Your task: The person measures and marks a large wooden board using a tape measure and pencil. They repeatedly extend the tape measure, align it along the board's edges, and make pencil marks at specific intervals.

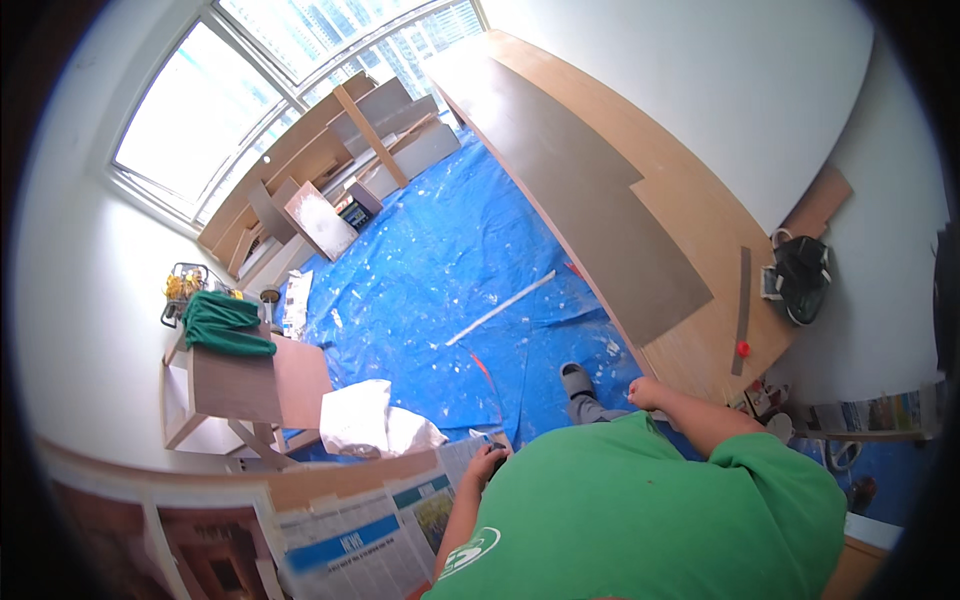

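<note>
My left hand [485,463] is low beside my green shirt, its fingers wrapped round a small dark thing that I cannot make out. Close to the near corner of the long wooden workbench [705,225], my right hand [647,392] is closed; whatever is in it, if anything, is hidden. A grey-brown laminate sheet [590,190] with a stepped edge lies along the bench. To its right rests a narrow dark strip [742,310], with a small red round thing [743,349] at its near end.
Blue plastic sheeting [430,260] covers the floor, with a pale strip [500,308] on it. Boards [330,150] lean under the window. A green cloth [228,322] drapes a wooden stand, near a white bag [365,420]. A dark bag [802,280] sits at the bench's right.
</note>
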Available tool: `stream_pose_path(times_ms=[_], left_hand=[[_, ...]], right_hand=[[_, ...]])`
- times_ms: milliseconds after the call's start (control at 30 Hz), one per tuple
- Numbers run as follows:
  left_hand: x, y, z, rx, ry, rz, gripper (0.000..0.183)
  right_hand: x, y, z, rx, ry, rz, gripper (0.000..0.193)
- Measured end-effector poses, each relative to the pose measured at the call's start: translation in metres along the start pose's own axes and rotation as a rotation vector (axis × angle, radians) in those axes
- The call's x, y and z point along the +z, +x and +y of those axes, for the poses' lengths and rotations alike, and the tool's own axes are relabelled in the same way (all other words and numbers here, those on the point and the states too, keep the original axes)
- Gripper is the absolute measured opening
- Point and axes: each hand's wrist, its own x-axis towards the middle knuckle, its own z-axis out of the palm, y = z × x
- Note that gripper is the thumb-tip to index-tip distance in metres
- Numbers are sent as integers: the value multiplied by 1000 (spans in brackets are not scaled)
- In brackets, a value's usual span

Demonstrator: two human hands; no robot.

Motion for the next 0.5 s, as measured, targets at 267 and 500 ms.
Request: stream_pose_path(times_ms=[267, 500], left_hand=[[-73, 81, -39, -210, -293, 238, 46], [-121, 110, 27, -333, -218, 36, 48]], right_hand=[[-141, 107, -79, 87, 85, -40, 26], [-206, 155, -100, 176, 470, 172, 16]])
